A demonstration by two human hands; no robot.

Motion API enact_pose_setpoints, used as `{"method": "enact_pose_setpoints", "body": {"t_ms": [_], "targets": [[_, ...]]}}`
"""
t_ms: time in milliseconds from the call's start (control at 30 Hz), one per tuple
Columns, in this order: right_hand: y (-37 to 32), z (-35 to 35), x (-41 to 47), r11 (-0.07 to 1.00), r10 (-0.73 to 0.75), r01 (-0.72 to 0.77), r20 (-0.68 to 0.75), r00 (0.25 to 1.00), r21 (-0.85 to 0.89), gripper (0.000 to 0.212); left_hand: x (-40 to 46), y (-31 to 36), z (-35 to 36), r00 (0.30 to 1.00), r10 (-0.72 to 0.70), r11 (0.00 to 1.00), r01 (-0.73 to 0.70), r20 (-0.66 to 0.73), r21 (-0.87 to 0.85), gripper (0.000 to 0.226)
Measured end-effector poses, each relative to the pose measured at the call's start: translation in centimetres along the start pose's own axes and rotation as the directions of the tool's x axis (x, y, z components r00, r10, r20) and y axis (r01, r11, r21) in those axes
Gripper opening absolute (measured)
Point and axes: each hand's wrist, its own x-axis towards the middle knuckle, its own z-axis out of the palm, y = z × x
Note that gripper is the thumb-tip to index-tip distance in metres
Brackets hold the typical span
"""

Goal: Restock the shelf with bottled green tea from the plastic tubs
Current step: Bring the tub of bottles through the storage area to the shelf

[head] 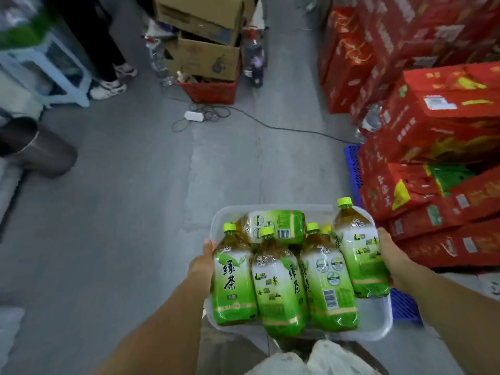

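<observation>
Left hand (201,262) fingers are sitting under the tub (378,324) rim, only the thumb is showing. Right hand (392,255) fingers are hiding behind the rightmost bottle (357,255); can't tell if they're touching bottle or tub. Tub's near edge is disappearing behind white fabric (319,358) at the bottom. One green cap (326,230) is peeking between two bottles, its body hidden. Person (108,50) top left is getting cropped above the legs. Shelf (40,66) on the left is blurring out.

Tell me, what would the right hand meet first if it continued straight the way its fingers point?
Probably the stacked red cartons: the right hand, gripping the tub, points up toward them, though depth is unclear.
</observation>
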Motion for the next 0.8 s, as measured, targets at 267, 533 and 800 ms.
{"method": "enact_pose_setpoints", "body": {"t_ms": [267, 533, 800], "targets": [[-10.0, 21.5, -11.1, 0.950, -0.139, 0.180, 0.170, 0.976, -0.256, 0.134, 5.7, -9.1, -18.6, 0.983, -0.183, 0.911, 0.159, -0.026, -0.380, 0.076], [-13.3, 46.4, -35.3, 0.859, -0.218, 0.375, 0.415, 0.883, -0.348, 0.092, 16.8, -22.0, -37.8, 0.958, -0.231, 0.773, 0.075, -0.170, -0.629, 0.109], [-16.6, 68.7, -47.8, 0.635, -0.213, 0.570, 0.591, 0.778, -0.521, 0.083, 25.9, -34.5, -50.7, 0.885, -0.430, 0.533, 0.088, -0.180, -0.842, 0.121]]}}
